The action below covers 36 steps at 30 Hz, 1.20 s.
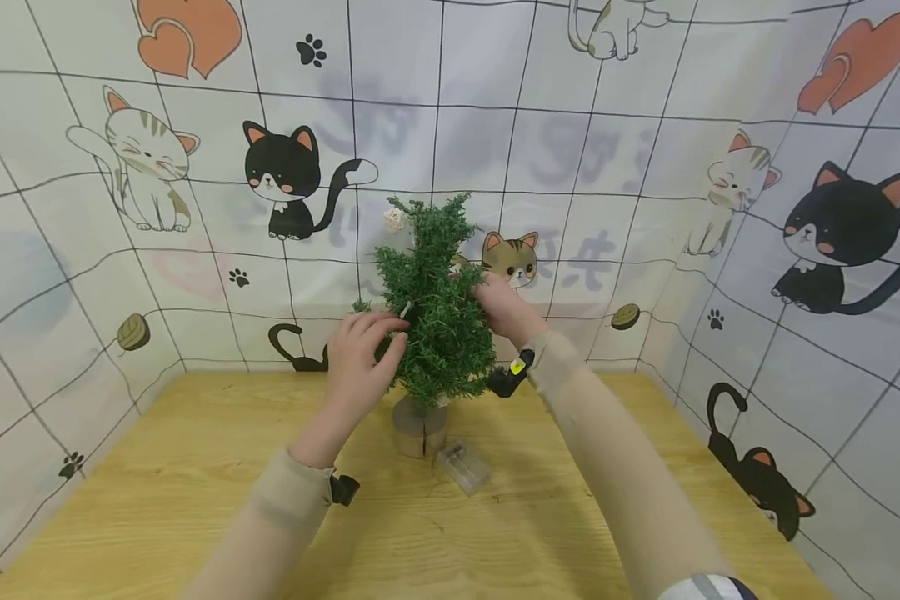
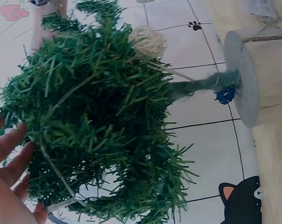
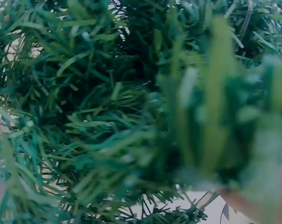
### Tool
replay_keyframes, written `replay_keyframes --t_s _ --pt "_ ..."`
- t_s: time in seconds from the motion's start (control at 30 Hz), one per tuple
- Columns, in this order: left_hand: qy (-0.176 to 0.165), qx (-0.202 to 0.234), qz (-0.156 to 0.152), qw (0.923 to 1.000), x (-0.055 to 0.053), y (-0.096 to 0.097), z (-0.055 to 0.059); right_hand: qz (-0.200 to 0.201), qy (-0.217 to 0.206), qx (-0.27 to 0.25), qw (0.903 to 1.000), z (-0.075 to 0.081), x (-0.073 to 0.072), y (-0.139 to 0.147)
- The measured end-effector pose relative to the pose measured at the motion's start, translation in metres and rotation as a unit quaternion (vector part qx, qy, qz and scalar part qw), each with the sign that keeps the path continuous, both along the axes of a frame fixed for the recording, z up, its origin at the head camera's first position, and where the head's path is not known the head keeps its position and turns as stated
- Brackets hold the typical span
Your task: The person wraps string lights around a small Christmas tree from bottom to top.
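A small artificial Christmas tree stands upright on a round wooden base. My left hand is at its left side, fingers loosely extended and spread, fingertips touching the foliage. A thin clear wire crosses the green needles, and a pale end of it lies by one fingertip in the left wrist view. My right hand reaches behind the right side of the tree; its fingers are hidden by branches. Green needles fill most of the right wrist view.
A clear battery box lies on the wooden table before the base. A white woven ball hangs near the treetop, another white ball lower down. A blue ball shows near the trunk. A cat-print cloth hangs behind.
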State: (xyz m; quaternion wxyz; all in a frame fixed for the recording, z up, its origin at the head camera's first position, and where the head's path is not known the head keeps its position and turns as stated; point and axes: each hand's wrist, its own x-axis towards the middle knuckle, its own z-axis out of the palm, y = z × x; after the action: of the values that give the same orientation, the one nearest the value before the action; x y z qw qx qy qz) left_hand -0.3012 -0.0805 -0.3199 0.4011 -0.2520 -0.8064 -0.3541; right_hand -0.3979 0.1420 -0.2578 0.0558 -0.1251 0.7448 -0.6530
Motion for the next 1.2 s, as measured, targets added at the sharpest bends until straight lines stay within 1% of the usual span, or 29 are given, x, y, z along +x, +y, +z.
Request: replay_keyframes --t_s 0.07,0.2,0.27,0.37,0.43,0.5,0.57,0.6,0.67,0.77,0.9,1.07,1.13,1.2 --pt "-0.002 -0.004 0.008 1.0 0.001 0.001 0.0 -0.012 0.002 0.006 0.9999 -0.001 -0.001 -0.002" --pt "-0.01 -0.013 0.02 0.9997 0.002 0.002 -0.002 -0.044 -0.011 0.007 0.999 -0.003 0.001 -0.005" --pt "-0.01 -0.016 0.023 0.9996 0.002 0.002 -0.003 -0.051 -0.012 0.012 0.9985 -0.003 0.002 -0.005" --pt "-0.002 -0.019 0.02 0.9996 0.002 0.002 -0.004 -0.059 -0.002 0.002 0.9982 -0.002 0.003 -0.004" --pt "0.006 -0.019 0.014 0.9997 0.002 0.002 -0.003 -0.052 0.01 -0.02 0.9984 -0.002 0.003 -0.002" --pt "0.016 -0.017 0.009 0.9997 0.002 0.002 -0.002 -0.036 0.028 -0.062 0.9971 -0.001 0.002 0.001" --pt "0.021 -0.014 0.005 0.9997 0.003 0.002 0.0 -0.016 0.037 -0.103 0.9939 0.001 0.003 0.004" --pt "0.022 -0.013 0.004 0.9997 0.003 0.001 0.001 0.0 0.041 -0.12 0.9919 0.001 0.002 0.004" --pt "0.022 -0.013 0.003 0.9997 0.003 0.0 0.003 0.019 0.042 -0.141 0.989 0.003 0.002 0.006" --pt "0.016 -0.016 0.001 0.9998 0.003 -0.002 0.007 0.028 0.036 -0.139 0.9893 0.006 0.002 0.007" --pt "0.016 -0.024 0.001 0.9996 0.001 -0.005 0.013 0.028 0.038 -0.12 0.9917 0.009 0.0 0.01" --pt "0.026 -0.041 0.0 0.9988 0.001 -0.009 0.025 0.046 0.057 -0.107 0.9916 0.011 -0.001 0.017" --pt "0.033 -0.05 0.001 0.9982 0.0 -0.012 0.031 0.044 0.059 -0.104 0.9919 0.01 -0.001 0.02" --pt "0.038 -0.057 0.0 0.9977 0.0 -0.016 0.037 0.031 0.052 -0.1 0.9931 0.008 -0.002 0.025"
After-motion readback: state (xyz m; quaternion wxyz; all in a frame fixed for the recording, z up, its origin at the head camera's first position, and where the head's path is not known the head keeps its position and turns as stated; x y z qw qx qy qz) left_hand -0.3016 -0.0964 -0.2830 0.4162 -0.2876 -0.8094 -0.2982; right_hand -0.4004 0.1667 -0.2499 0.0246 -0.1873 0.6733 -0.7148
